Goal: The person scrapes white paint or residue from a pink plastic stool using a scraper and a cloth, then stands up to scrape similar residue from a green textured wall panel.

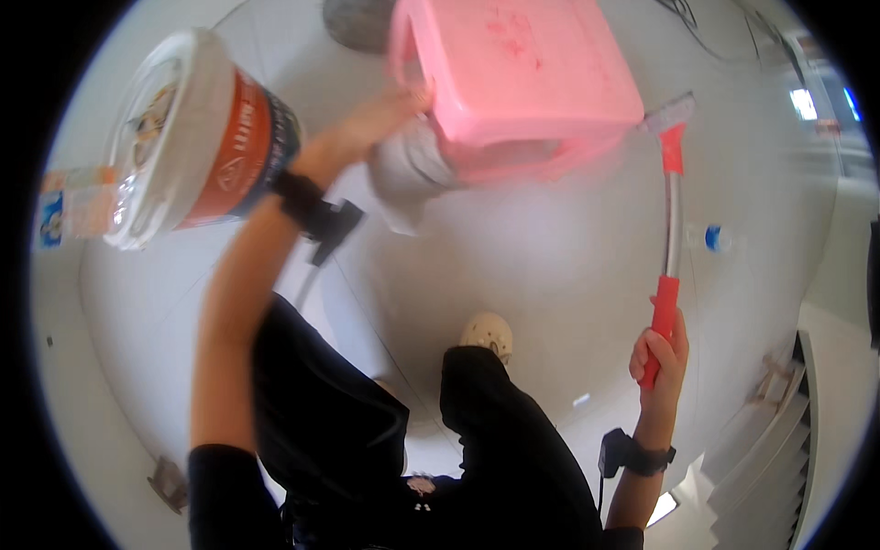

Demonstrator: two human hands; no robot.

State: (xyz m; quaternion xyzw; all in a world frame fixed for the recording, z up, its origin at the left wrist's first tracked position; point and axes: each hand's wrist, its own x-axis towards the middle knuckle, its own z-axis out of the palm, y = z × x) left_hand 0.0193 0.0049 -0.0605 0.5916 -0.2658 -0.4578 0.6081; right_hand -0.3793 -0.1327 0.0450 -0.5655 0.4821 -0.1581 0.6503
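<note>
A pink plastic stool (532,73) is at the top middle, its near edge blurred. At the stool's left edge is my left hand (396,110), blurred, with the fingers closed on the rim. Below that hand a grey, rounded object (408,170) shows partly, too smeared to name. My right hand (662,353) is wrapped round the red grip of a long-handled scraper (674,220). Its flat metal blade points away from me, close to the stool's right corner.
A large white bucket (206,137) with an orange and dark label stands at the left, with a clear package (78,206) beside it. A blue-labelled bottle (717,238) lies on the pale floor at the right. My shoe (488,332) is below the stool; cables (706,37) run at the top right.
</note>
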